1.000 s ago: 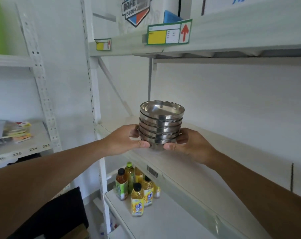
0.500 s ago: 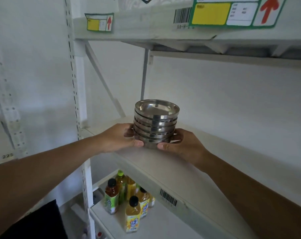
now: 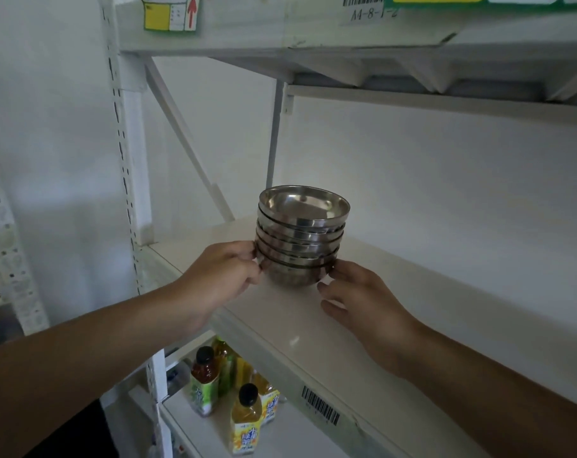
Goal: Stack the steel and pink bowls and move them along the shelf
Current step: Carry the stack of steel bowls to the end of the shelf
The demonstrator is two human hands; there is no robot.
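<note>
1. Steel bowls (image 3: 302, 236), nested in one stack, sat on the white shelf (image 3: 396, 292) near its left end, close to the front edge.
2. My left hand (image 3: 226, 277) was closed against the stack's lower left side, fingers (image 3: 252, 256) curled onto the rims and gripping it.
3. My right hand (image 3: 363, 302) was spread open just beside the stack's lower right, fingertips at the bottom bowl; I could not tell whether they touched it.
4. No pink bowl was in view, so I judged that part of the task not yet done.
5. The upper bowls looked slightly off-centre in the stack. A sideways push from one hand only, low down, could have tipped the stack or slid the top bowls off.
6. With the front edge so near, a pull toward me could have sent the stack over onto the tea bottles (image 3: 244, 421) on the shelf below.
</note>
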